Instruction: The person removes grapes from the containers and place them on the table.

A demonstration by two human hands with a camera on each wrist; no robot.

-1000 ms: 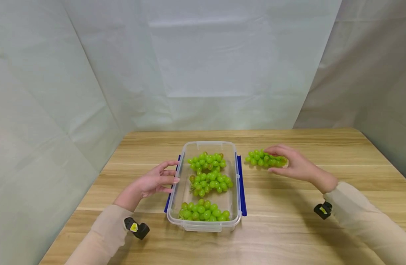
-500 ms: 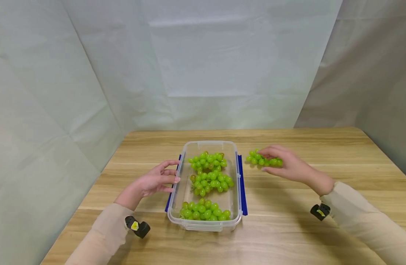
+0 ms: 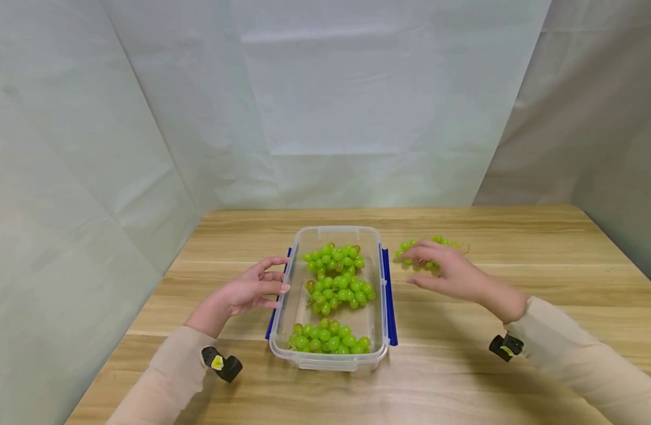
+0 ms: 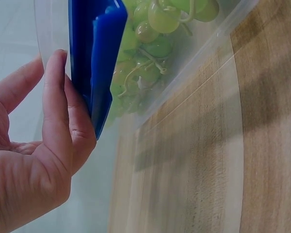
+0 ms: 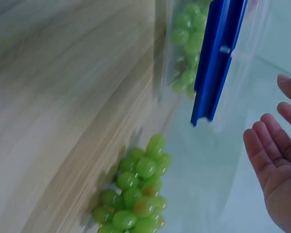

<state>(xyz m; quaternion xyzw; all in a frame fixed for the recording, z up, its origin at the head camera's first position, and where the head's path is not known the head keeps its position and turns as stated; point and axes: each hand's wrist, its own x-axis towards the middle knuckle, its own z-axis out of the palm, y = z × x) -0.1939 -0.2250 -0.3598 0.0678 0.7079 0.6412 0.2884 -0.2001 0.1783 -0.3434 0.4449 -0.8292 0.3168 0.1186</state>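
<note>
A clear plastic container (image 3: 336, 362) with blue side latches stands on the table, its top uncovered. Inside are three bunches of green grapes: a back one (image 3: 333, 258), a middle one (image 3: 340, 291) and a front one (image 3: 329, 339). My left hand (image 3: 252, 288) rests its loosely bent fingers against the container's left rim, by the blue latch (image 4: 94, 58). To the container's right, a further bunch of grapes (image 5: 136, 191) lies on the table. My right hand (image 3: 452, 274) is over and in front of that bunch, fingers spread and holding nothing, partly hiding it in the head view.
The right latch (image 3: 389, 295) hangs folded outward beside the container. A wooden table (image 3: 559, 248) carries everything, with pale cloth sheets (image 3: 357, 106) behind it and at both sides. Each sleeve has a small black camera (image 3: 222, 363) at the wrist.
My right hand has moved left, off the right end of the loose bunch toward the container, with its fingers empty. The left hand and the container have kept their places.
</note>
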